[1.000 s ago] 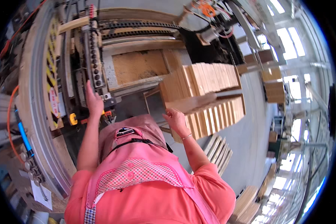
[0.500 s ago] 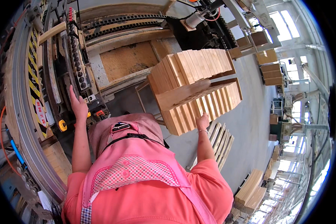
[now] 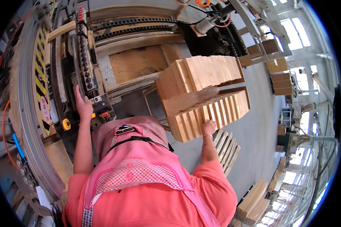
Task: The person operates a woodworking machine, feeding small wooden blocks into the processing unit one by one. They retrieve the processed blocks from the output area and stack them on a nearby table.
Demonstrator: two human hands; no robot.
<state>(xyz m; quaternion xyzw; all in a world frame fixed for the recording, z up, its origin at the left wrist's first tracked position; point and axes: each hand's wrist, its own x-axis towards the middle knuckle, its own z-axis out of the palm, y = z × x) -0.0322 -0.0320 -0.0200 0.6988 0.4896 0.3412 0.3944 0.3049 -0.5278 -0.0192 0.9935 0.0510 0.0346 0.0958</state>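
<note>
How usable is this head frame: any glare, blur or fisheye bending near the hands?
Head view: strong fisheye, so the machine rail at left curves hard and the corners are black. Windows at upper right are blown out. The left hand on the machine and the right hand on the stacked wooden boards look reasonably sharp, evenly lit, without harsh shadows.

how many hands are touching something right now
2. The left hand rests on the machine's side by the strip of dark buttons. The right hand presses on the lower tier of the stacked wooden boards. No other hands show.
</note>
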